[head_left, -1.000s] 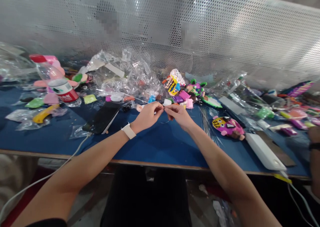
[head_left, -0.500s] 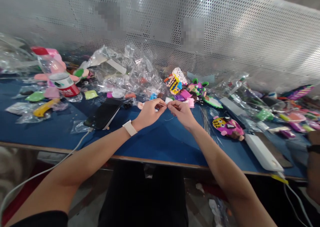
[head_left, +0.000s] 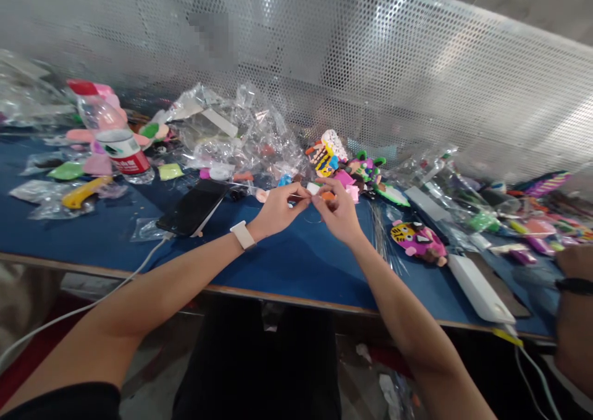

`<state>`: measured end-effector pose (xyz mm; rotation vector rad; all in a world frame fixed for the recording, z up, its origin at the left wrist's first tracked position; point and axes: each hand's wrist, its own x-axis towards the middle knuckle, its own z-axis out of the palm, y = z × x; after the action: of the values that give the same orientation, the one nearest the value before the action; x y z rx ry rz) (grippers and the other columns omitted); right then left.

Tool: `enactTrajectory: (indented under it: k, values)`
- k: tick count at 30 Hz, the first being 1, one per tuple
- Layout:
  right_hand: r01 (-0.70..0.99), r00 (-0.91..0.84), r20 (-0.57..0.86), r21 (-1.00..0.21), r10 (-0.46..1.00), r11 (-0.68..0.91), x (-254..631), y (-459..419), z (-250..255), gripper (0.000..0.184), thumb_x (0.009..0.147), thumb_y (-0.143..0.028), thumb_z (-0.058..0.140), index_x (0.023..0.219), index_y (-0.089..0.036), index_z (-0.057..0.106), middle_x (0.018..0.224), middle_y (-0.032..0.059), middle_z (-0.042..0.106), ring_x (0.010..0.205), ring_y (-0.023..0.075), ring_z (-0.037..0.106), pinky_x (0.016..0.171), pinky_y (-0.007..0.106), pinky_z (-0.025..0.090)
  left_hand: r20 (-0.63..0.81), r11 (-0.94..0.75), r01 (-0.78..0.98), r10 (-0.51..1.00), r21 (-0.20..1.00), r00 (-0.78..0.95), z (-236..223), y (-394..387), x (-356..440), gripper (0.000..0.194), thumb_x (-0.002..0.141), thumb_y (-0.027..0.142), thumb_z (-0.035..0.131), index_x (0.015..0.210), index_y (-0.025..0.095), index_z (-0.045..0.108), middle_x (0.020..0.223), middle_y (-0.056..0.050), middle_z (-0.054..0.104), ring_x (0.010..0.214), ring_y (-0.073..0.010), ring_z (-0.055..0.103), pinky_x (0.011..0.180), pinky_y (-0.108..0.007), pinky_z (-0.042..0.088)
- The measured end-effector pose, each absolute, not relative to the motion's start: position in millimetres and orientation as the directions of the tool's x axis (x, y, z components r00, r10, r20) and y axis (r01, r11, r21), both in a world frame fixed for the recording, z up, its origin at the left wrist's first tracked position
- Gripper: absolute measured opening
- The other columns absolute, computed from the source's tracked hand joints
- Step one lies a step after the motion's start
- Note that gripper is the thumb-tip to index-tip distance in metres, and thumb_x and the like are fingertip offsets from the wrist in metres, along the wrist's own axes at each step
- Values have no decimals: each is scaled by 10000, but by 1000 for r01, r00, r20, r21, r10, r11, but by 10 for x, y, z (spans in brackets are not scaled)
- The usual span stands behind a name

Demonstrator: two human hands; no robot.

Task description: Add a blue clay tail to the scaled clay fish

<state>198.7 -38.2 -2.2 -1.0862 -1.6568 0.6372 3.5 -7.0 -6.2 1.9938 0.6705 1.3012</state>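
My left hand (head_left: 282,209), with a pale band on its wrist, pinches a thin, light-coloured wire (head_left: 250,196) that sticks out leftward past the fingers. Thumb and fingertips of my right hand (head_left: 340,215) meet the left fingertips at the wire's other end; its index finger is bent and raised. A fine curved strand hangs just below the fingertips. Between the right fingers shows an orange piece (head_left: 328,196); whether it is held or lies behind them I cannot tell. Just beyond the hands is a small white block (head_left: 313,188). A bundle of thin wires (head_left: 383,238) lies right of my right hand.
Left on the blue table (head_left: 287,265) are a phone (head_left: 192,209) with a white cable and a red-capped bottle (head_left: 123,151). Crumpled clear bags (head_left: 250,130) and clay figures (head_left: 327,154) line the perforated metal panel. Rightward lie a pink-yellow clay figure (head_left: 418,241), a white power bank (head_left: 479,287) and another person's arm (head_left: 574,309).
My hands stay together at the wire. The right fingers have lifted and opened slightly, and the orange piece now shows between them. The other person's hand has come further into view at the right.
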Motion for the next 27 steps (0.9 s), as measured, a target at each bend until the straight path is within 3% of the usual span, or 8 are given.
enactTrajectory:
  k: [3,7,11,18,22,27]
  values:
    - [491,-132,559,-680,819,544,2004,-393,7,177,1019,-374,680,1148,-267,737,1226,77,628,715,136,655,596,337,524,614,-700,127,687,702,389,-69,-63,30,101,995,232,645,908,207,690,967,-55,785,901,-177,727,830,-343,592]
    - [590,-182,701,-484,690,647,2038,-373,35,114,1019,-274,663,1010,-255,775,1126,80,693,959,223,700,792,403,599,637,-757,215,641,617,428,-101,-59,32,121,1018,234,627,915,210,686,953,-53,778,872,-178,705,800,-345,568]
    - [586,-226,719,-439,657,682,2066,-354,31,94,996,-221,680,1005,-246,770,1103,75,728,1033,244,704,885,442,591,619,-752,262,652,605,438,-134,-50,33,83,1019,218,634,965,203,695,951,-51,779,860,-176,707,789,-335,554]
    - [591,-248,671,-467,699,658,2125,-293,-31,105,1012,-274,701,959,-254,791,1058,71,744,985,245,695,860,435,578,537,-685,308,717,660,445,-152,-7,26,129,997,293,675,945,192,736,859,-45,779,695,-161,665,650,-311,491]
    - [591,-318,695,-386,645,708,2168,-253,-56,145,1042,-264,670,975,-268,798,1013,60,739,992,250,690,889,454,575,481,-607,182,750,774,455,-149,2,45,177,987,338,688,898,194,736,763,-36,745,663,-154,675,621,-300,523]
    - [603,-412,725,-237,552,762,2197,-245,-82,161,1078,-250,626,1046,-272,782,1079,77,745,1033,261,680,928,469,569,395,-493,65,763,868,512,-136,29,35,261,1016,330,651,807,203,740,817,-64,778,698,-143,688,660,-299,566]
